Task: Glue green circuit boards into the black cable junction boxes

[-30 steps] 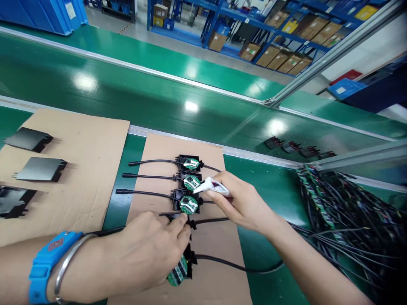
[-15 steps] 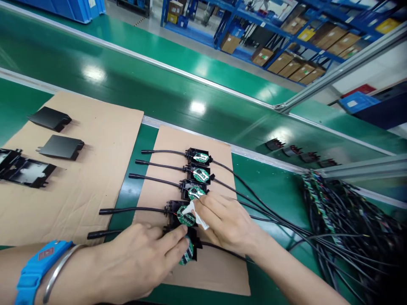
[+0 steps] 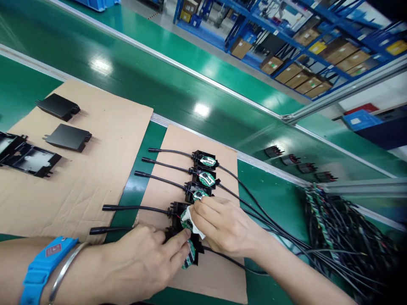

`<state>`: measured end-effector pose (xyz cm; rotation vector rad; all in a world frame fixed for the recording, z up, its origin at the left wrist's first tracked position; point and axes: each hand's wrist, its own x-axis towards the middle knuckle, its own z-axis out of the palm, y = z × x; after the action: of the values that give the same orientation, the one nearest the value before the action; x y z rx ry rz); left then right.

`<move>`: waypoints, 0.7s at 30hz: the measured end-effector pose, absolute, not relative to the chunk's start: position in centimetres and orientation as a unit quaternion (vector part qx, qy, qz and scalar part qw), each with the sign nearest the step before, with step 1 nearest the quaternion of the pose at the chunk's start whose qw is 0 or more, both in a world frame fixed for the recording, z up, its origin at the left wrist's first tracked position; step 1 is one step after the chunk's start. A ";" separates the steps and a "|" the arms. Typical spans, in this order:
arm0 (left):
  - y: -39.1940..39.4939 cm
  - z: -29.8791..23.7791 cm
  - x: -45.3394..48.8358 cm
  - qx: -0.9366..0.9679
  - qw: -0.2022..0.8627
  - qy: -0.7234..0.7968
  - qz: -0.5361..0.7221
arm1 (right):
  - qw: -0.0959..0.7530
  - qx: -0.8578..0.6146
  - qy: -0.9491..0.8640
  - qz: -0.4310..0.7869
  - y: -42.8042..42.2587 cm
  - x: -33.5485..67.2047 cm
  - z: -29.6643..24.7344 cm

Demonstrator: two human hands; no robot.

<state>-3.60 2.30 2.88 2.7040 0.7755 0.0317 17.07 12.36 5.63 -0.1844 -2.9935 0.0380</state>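
My right hand [image 3: 219, 224] pinches a crumpled white wipe [image 3: 196, 226] against a round green circuit board [image 3: 185, 219] on a black housing. My left hand [image 3: 149, 256], wearing a blue wrist strap [image 3: 47, 264] and a silver bangle, has its fingertips on that board's lower edge; its thumb is hidden. Just below, a second round board [image 3: 190, 256] is partly covered by my left fingers. Farther away, several black housings [image 3: 201, 174] with boards lie in a row, white strips on their boards. Black cables run out from both sides.
Two black covers [image 3: 68, 137] and open black housings [image 3: 30, 159] lie on the left cardboard sheet [image 3: 104, 169]. A heap of black cables [image 3: 343, 237] is at the right. Behind stands a clear panel in a metal frame [image 3: 219, 80], with shelves [image 3: 254, 51] beyond.
The wipe now lies over more of the board, and my right hand has shifted slightly down. My left fingers stay at the board. The camera view has tilted and shifted slightly.
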 end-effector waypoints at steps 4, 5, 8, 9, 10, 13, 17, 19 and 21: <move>2.3 2.9 -3.6 0.947 0.165 0.274 0.007 | 0.063 -0.051 -0.997 0.007 12.4 17.1 5.7; 2.3 2.8 -3.7 0.947 0.165 0.274 0.008 | 0.061 -0.051 -0.997 0.005 12.4 17.1 5.8; 2.2 2.5 -3.7 0.948 0.166 0.272 0.008 | 0.053 -0.055 -0.997 0.007 12.4 17.4 6.1; 2.2 2.5 -3.7 0.948 0.166 0.271 0.008 | 0.049 -0.056 -0.997 0.009 12.3 17.6 6.2; 2.2 2.4 -3.7 0.948 0.167 0.271 0.007 | 0.045 -0.057 -0.997 0.010 12.3 17.8 6.4; 2.2 2.4 -3.6 0.946 0.171 0.275 0.006 | 0.037 -0.061 -0.997 0.009 12.0 18.2 6.7; 2.2 2.4 -3.5 0.945 0.177 0.276 0.009 | 0.042 -0.063 -0.997 0.011 11.4 18.5 6.9; 2.1 2.4 -3.5 0.944 0.177 0.278 0.011 | 0.044 -0.063 -0.997 0.010 11.2 18.6 6.9; 2.1 2.4 -3.5 0.943 0.175 0.281 0.011 | 0.042 -0.064 -0.997 0.011 11.0 18.7 7.0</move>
<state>-3.47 2.14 2.39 2.6728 0.7958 0.0303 18.74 11.00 6.99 -0.1951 -3.0503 0.0346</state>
